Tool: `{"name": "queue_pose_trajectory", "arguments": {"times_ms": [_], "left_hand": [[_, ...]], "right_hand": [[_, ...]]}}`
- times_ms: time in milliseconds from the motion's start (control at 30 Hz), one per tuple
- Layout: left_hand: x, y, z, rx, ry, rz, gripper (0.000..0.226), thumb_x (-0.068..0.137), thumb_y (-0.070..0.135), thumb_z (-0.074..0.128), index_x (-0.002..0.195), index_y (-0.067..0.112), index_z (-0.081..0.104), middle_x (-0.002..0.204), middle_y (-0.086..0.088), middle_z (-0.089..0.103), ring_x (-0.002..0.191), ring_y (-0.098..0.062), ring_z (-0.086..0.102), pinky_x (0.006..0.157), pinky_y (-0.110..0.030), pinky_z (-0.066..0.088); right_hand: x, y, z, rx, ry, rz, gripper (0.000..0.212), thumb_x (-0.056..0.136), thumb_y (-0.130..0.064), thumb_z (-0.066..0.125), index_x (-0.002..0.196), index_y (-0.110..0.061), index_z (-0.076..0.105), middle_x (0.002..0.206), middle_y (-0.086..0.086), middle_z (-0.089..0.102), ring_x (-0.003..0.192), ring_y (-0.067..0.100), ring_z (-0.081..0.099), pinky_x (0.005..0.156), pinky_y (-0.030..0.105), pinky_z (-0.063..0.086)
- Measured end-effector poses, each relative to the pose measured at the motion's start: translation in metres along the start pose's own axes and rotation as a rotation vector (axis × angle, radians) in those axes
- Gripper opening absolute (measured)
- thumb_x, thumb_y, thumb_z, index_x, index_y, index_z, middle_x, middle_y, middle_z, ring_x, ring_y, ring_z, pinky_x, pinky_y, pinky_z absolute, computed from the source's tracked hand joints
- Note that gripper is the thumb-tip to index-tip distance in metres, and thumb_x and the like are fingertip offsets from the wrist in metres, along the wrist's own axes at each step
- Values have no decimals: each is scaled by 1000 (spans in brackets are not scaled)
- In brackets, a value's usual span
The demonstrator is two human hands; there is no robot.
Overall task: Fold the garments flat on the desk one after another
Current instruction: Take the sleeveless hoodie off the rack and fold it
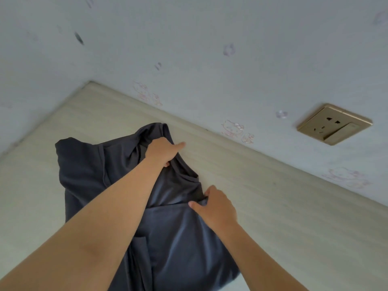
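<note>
A dark blue-grey garment (pixel 84 171) lies spread on the pale wood-grain desk (pixel 273 206), running from the middle of the view down to the bottom edge. My left hand (pixel 161 152) grips bunched cloth at the garment's far end, near the neck opening, with the forefinger pointing right. My right hand (pixel 216 206) pinches the garment's right edge lower down, with the thumb on top of the fabric. Both forearms cross over the cloth and hide part of it.
The desk meets a light wall (pixel 210 49) with faint cartoon-cat prints along its far edge and another wall at the left. A gold-coloured wall socket with a switch (pixel 333 123) sits on the wall at the right, above the desk.
</note>
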State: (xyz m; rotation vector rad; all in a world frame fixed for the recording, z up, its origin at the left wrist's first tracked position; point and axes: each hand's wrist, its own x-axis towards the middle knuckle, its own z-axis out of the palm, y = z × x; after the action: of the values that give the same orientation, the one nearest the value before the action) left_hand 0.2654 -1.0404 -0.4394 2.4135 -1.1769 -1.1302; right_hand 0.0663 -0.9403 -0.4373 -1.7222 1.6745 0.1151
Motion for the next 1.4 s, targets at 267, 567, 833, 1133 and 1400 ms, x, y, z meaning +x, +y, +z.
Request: {"name": "queue_pose_trajectory", "arguments": {"times_ms": [267,567,833,1133,1400], "left_hand": [[-8,16,21,327,137,120,20,82,5,58,66,8,46,63,-4,48,53,-19,47,41,-25,34],[-32,-10,-47,-488,-246,4,11,87,0,42,89,7,50,82,-9,53,77,-24,58,66,-34,55],[-59,-113,-114,-533,-243,-29,16,93,1,49,102,11,57,97,-9,61,87,-20,61,77,-26,51],[-115,-205,-61,134,255,458,58,89,7,57,142,17,38,140,-9,35,124,-31,40,104,-42,38],[-209,-293,4,473,148,711,63,93,16,52,150,28,28,157,5,26,144,-17,25,117,-36,25]], "right_hand": [[-21,23,3,-87,-214,22,47,80,-37,68,117,-20,45,115,2,58,103,25,59,83,36,49],[-77,-16,-6,304,-340,-247,66,83,-17,61,137,-37,32,104,-6,65,81,13,65,65,27,53],[-141,-74,79,-66,-457,-379,88,82,-31,65,148,-31,7,103,3,56,83,22,58,61,34,46],[-148,-49,121,-158,-264,-509,49,95,-36,50,141,-31,35,127,-5,43,111,15,51,90,32,49],[-138,-29,124,-612,-87,-685,69,96,-8,43,153,-33,11,162,-1,2,149,25,4,118,41,18]]}}
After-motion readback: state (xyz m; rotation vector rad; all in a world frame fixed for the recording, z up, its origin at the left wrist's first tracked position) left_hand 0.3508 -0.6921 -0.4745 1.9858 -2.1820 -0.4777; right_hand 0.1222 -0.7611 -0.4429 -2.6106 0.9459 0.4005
